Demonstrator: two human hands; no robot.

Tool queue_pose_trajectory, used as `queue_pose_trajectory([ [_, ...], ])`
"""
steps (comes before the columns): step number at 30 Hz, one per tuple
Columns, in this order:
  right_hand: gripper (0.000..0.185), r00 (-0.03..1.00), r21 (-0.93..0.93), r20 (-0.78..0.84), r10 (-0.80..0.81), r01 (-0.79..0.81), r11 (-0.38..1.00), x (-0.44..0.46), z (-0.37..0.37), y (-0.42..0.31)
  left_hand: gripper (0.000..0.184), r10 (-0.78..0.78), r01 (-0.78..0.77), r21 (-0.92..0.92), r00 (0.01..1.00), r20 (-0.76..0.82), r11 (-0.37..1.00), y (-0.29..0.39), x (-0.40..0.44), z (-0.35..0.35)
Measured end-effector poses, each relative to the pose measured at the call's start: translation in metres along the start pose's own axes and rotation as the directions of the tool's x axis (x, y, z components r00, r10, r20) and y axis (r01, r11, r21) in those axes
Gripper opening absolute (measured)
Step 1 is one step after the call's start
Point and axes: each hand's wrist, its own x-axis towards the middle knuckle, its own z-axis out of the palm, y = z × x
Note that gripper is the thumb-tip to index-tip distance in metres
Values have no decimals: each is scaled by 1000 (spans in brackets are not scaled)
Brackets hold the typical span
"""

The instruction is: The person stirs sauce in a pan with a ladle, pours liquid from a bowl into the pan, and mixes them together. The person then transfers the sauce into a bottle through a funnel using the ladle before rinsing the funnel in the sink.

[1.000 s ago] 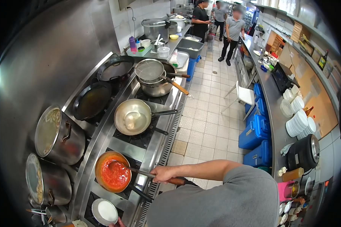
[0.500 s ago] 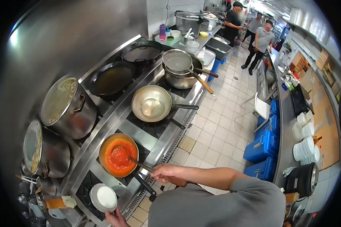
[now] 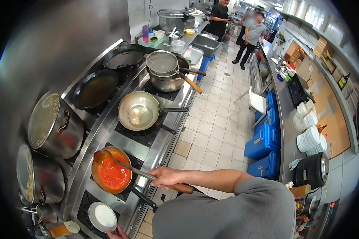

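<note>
My right hand (image 3: 163, 177) is closed around the handle of a ladle (image 3: 137, 171), its wooden end sticking out behind the grip. The ladle's bowl is at the far upper-left rim of a frying pan (image 3: 128, 156) with red sauce (image 3: 115, 179) in it, which stands on a burner. My left hand (image 3: 117, 232), partly cut off by the lower edge, grips the side of a metal bowl (image 3: 92, 213). White stuff (image 3: 105, 215) fills this bowl; I cannot tell what it is. The bowl is over the burner nearest me.
An empty-looking pan (image 3: 141, 109) and a pot with a strainer (image 3: 162, 63) on top stand farther along the stove. Two tall stockpots (image 3: 64, 131) and dark woks (image 3: 95, 91) line the back. Blue bins (image 3: 263, 145) and a white chair (image 3: 256, 101) stand across the aisle. Several people are beyond.
The ladle has risen from the middle of the sauce to the pan's far rim, its wooden handle end now showing. The view has shifted, moving the scene leftward. My left hand still holds the bowl.
</note>
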Motion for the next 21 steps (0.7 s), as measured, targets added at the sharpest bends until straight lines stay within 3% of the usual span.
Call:
queue_pose_trajectory([
  [1,46,1000,1,3,1,-1,1000,-3,0,-5,46,-246,191,-264,949,-196,945,16,6,16],
  [2,46,1000,-59,-11,-8,7,998,-7,0,-10,44,-508,293,-538,804,-310,790,24,9,21],
  [4,47,998,-130,-37,-60,54,990,-6,-3,-5,48,-276,260,-98,930,-243,961,-40,25,-27],
  [6,46,995,-97,-8,-95,94,991,-4,-9,7,44,-357,271,-380,918,-175,884,-15,16,-1],
  [7,45,994,-21,-27,-105,104,994,-1,-8,4,40,-363,260,-389,905,-220,884,-28,19,-12],
  [8,44,999,-96,-40,-2,-2,995,-5,-10,-2,36,-346,236,-419,914,-210,877,-42,19,-24],
  [9,45,999,-150,-26,-35,31,988,-3,-8,-6,33,-401,272,-417,878,-261,867,-46,24,-28],
  [12,49,977,-362,-24,-214,191,913,13,-2,-5,29,-356,203,-439,885,-299,875,-20,15,-1],
  [13,49,977,-357,11,-213,203,912,20,-1,-3,27,-364,204,-447,879,-308,871,-22,15,-6],
  [15,48,914,-599,-24,-406,312,737,35,-1,5,19,-366,204,-442,873,-322,874,-21,10,-5],
  [16,48,916,-597,-4,-402,320,736,43,2,8,19,-365,194,-442,866,-341,875,-18,7,-2],
  [18,45,960,-760,-139,-244,54,648,59,6,16,19,-370,205,-422,857,-359,883,-15,4,1],
  [19,43,960,-766,-170,-224,14,642,71,7,24,19,-375,197,-436,849,-373,878,-14,2,3],
  [20,43,960,-767,-164,-225,19,642,84,4,42,19,-372,192,-436,848,-378,879,-15,2,2],
  [21,42,926,-736,-108,-362,170,655,99,1,62,19,-391,210,-436,838,-381,875,-17,1,0],
])
